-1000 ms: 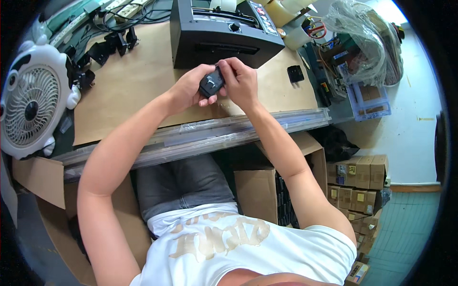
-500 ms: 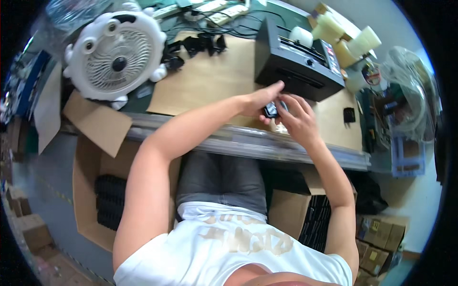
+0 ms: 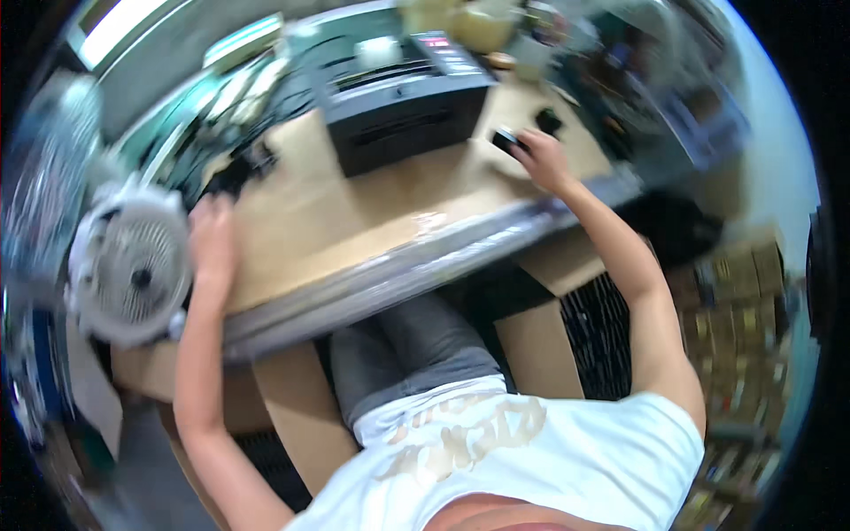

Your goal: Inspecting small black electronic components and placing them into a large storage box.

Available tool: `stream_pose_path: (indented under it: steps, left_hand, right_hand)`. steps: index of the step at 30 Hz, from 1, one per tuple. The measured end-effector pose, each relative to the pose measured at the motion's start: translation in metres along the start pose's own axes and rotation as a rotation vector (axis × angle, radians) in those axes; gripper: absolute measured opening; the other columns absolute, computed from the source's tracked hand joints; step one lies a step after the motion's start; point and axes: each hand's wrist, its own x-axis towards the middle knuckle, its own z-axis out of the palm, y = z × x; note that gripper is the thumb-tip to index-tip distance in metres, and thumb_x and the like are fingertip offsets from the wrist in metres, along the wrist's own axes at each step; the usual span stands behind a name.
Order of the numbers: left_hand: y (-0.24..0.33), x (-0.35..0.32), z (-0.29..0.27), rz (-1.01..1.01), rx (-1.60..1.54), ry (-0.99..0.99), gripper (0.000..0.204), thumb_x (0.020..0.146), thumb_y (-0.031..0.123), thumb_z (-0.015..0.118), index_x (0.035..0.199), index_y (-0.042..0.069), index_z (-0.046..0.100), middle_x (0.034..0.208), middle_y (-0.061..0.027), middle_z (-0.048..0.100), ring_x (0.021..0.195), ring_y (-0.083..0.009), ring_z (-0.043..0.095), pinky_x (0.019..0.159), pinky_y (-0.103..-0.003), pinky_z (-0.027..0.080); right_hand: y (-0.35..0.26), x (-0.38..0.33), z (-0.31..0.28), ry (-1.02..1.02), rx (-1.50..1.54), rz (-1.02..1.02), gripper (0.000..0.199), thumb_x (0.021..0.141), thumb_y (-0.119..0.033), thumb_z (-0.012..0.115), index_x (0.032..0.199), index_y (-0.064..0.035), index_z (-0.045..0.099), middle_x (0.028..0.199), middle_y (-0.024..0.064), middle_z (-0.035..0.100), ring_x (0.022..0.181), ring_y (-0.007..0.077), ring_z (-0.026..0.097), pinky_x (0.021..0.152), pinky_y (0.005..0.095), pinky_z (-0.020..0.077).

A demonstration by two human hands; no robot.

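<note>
**Left hand (image 3: 213, 237) beside the black pieces (image 3: 232, 175), right hand (image 3: 543, 159) on a dark block (image 3: 505, 140)**

Nearest, an open carton (image 3: 536, 350) of plain brown cardboard holds black, ribbed-looking parts (image 3: 604, 323). Beyond it, a glossy, clear-wrapped strip (image 3: 398, 292) edges the table, and past that spreads a smooth tan sheet (image 3: 297, 217).

At the sheet's left, the black pieces lie just beyond the left hand's fingers, slightly right; their irregular cluster runs from near left to far right. The left hand is far nearer to them than the right; blur hides how far open it is, whether it touches them or holds anything. Beside it stands a rounded white fan (image 3: 133, 274) with a radial grille.

Toward the right, the right hand pinches the small, hard-looking dark block, which juts leftward from closed fingers. A small black item (image 3: 549, 120) lies just beyond that hand. Farther, between both hands, sits a boxy, matt dark machine (image 3: 412, 119).
</note>
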Motion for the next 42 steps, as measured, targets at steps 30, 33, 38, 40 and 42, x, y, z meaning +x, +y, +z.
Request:
stream_pose_path:
  steps: [30,33,38,40,42]
  left_hand:
    - [0.171,0.064,-0.057,-0.251,-2.125,-0.878,0.012,0.09,0.008,0.057,0.099,0.002,0.052,0.082,-0.0106,0.06,0.065,-0.0148,0.062,0.059,-0.022,0.05]
    - [0.164,0.065,-0.035,-0.033,-1.802,-0.983,0.021,0.09,0.008,0.056,0.109,0.002,0.05,0.091,-0.0134,0.059,0.066,-0.017,0.063,0.061,-0.025,0.053]
    - [0.158,0.058,-0.02,0.125,-1.473,-1.009,0.036,0.09,0.008,0.054,0.124,0.001,0.044,0.101,-0.0172,0.059,0.068,-0.0188,0.064,0.063,-0.026,0.056]
    - [0.161,0.053,-0.021,0.094,-1.446,-0.969,0.042,0.09,0.009,0.053,0.128,0.0,0.042,0.103,-0.0181,0.06,0.068,-0.0185,0.064,0.061,-0.025,0.055]
    - [0.165,0.048,-0.024,0.009,-1.542,-0.956,0.041,0.09,0.01,0.054,0.127,-0.002,0.042,0.1,-0.0175,0.061,0.068,-0.0177,0.064,0.06,-0.024,0.055]
  right_hand:
    - [-0.073,0.105,0.035,0.534,-0.058,0.027,0.032,0.093,-0.036,0.053,0.112,-0.0163,0.07,0.127,0.0136,0.054,0.115,0.0347,0.047,0.099,0.0418,0.0391]
    - [-0.082,0.081,0.032,0.576,-0.084,-0.103,0.031,0.093,-0.034,0.053,0.106,-0.0116,0.071,0.128,0.013,0.053,0.115,0.0322,0.047,0.098,0.0395,0.0393]
    - [-0.108,0.036,0.037,0.237,0.626,0.307,0.024,0.094,-0.026,0.057,0.094,-0.0046,0.068,0.086,0.0023,0.062,0.08,0.0139,0.056,0.075,0.0256,0.0457]
    - [-0.118,0.039,0.043,0.106,1.206,0.702,0.02,0.093,-0.026,0.062,0.092,-0.0058,0.066,0.069,-0.0019,0.055,0.063,0.0054,0.049,0.057,0.0186,0.0404]
    - [-0.126,0.047,0.047,0.068,1.269,0.752,0.019,0.093,-0.024,0.062,0.091,-0.0058,0.066,0.069,-0.0016,0.054,0.063,0.0047,0.047,0.055,0.0179,0.0388]
